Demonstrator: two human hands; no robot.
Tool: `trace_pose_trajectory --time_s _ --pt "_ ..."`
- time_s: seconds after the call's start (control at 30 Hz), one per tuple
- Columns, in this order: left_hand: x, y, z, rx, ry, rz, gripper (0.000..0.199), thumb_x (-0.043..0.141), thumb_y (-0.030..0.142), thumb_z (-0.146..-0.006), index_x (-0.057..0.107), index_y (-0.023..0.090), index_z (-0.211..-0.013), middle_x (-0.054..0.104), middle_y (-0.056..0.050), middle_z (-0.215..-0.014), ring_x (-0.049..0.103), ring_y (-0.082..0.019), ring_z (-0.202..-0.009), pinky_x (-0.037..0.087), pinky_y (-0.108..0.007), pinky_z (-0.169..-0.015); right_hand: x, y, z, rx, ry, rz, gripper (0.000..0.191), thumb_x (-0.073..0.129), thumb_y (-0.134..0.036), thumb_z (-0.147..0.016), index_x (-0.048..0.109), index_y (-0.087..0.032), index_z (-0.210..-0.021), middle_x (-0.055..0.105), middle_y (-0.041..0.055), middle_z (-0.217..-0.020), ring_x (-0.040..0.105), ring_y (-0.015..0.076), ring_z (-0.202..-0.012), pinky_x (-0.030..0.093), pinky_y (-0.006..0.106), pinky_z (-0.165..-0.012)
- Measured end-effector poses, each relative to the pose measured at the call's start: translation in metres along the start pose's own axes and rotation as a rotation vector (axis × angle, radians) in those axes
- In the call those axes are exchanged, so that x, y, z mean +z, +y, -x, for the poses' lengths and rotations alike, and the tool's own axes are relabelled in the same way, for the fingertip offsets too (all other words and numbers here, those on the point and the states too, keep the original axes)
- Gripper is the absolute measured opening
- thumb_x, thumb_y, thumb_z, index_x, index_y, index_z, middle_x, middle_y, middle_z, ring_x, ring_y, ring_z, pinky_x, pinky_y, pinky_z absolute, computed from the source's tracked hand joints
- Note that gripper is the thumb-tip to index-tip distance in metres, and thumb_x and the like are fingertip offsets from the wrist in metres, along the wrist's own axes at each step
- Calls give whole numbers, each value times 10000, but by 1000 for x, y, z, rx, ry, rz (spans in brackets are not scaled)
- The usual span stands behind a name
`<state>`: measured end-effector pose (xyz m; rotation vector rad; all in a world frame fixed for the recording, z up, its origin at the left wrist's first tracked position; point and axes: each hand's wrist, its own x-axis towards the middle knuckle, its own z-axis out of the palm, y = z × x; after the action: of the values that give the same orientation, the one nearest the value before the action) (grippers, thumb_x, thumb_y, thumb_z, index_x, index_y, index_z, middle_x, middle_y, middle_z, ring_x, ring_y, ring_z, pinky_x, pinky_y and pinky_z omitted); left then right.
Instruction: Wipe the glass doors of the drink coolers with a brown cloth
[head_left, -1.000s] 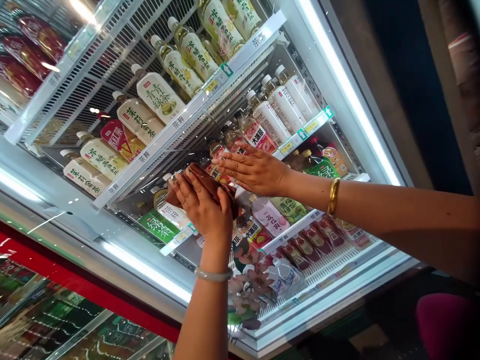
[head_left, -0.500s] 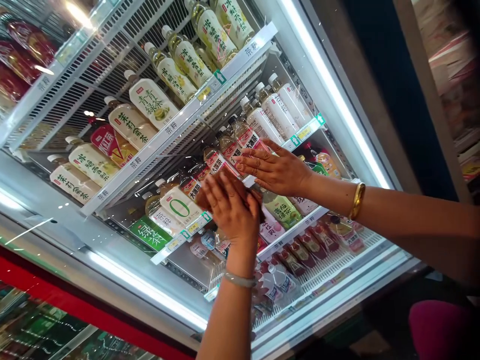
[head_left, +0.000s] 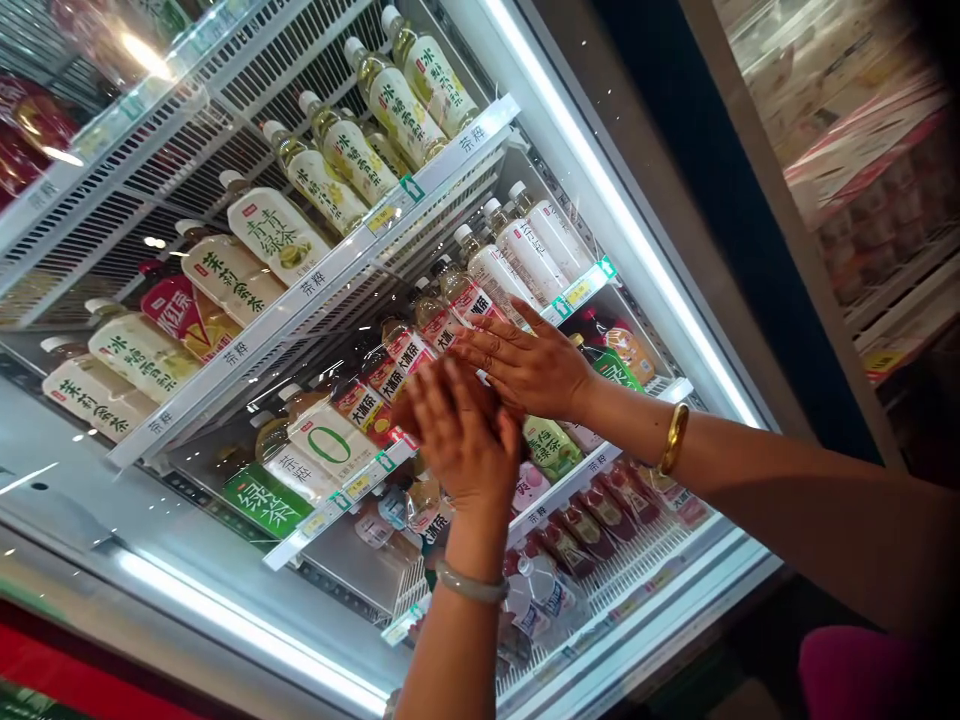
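My left hand (head_left: 469, 445), with a pale bangle at the wrist, is raised with fingers extended and slightly blurred. A dark brown patch (head_left: 484, 392) shows just behind its fingers; whether it is a reflection or a held thing I cannot make out. Close by on the right, my right hand (head_left: 532, 360), a gold bracelet on its wrist, lies flat with fingers stretched out. Both are in front of a lit drinks fridge, apparently at its glass door, where light streaks reflect. Beyond them stand red-labelled tea bottles (head_left: 409, 350), partly hidden by the fingers.
Tilted shelves hold several drink bottles, among them pear drinks (head_left: 405, 110) above and white-labelled bottles (head_left: 529, 250) in the middle. A green carton-like pack (head_left: 266, 500) sits at lower left. The fridge's dark frame (head_left: 660, 150) runs along the right, with more shelves (head_left: 870, 200) beyond.
The view has shifted, so the fridge and its shelves sit further left and more of the right-hand shelves shows. Both hands keep nearly the same pose, close together.
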<state>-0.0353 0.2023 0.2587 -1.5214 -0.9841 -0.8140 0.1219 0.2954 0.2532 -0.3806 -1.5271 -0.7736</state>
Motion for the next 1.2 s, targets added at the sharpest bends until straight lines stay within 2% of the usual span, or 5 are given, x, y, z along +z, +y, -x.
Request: trace_pose_trajectory --time_s 0.23,0.33,0.67,0.93,1.2 --pt "-6 -18 -4 296 -95 -9 874 684 377 -934 273 144 -1669 326 -185 -1716 244 -365 -1617 289 -536 -1311 -4 15 2 -125 -37 37 507 473 -275 -1051 468 -186 -1551 399 6 -1664 325 172 -1583 60 456 -1384" --pt "-11 -36 -27 135 0 -27 858 656 335 -949 239 166 -1681 236 -151 -1754 188 -358 -1633 221 -542 -1337 -7 23 1 -166 -57 77 537 495 -327 -1053 441 -197 -1571 377 1 -1675 324 156 -1582 79 421 -1382" --pt "4 0 -18 429 -103 14 794 715 350 -930 385 169 -1629 320 -198 -1711 272 -372 -1606 288 -556 -1300 -32 80 11 -342 -98 67 504 495 -307 -1053 467 -228 -1550 446 -25 -1638 330 135 -1576 80 440 -1382" --pt "21 23 -54 195 56 16 807 633 330 -953 307 72 -1645 278 -253 -1715 156 -385 -1635 277 -586 -1299 -33 81 18 -228 -17 -25 547 556 -234 -1004 483 -298 -1543 562 -22 -1558 401 153 -1544 150 516 -1370" --pt "22 21 -48 436 -66 65 849 655 392 -962 258 139 -1669 289 -214 -1720 174 -383 -1629 301 -590 -1285 -38 81 20 -95 -22 17 415 525 -301 -1038 598 -268 -1446 548 0 -1564 460 201 -1513 124 539 -1373"
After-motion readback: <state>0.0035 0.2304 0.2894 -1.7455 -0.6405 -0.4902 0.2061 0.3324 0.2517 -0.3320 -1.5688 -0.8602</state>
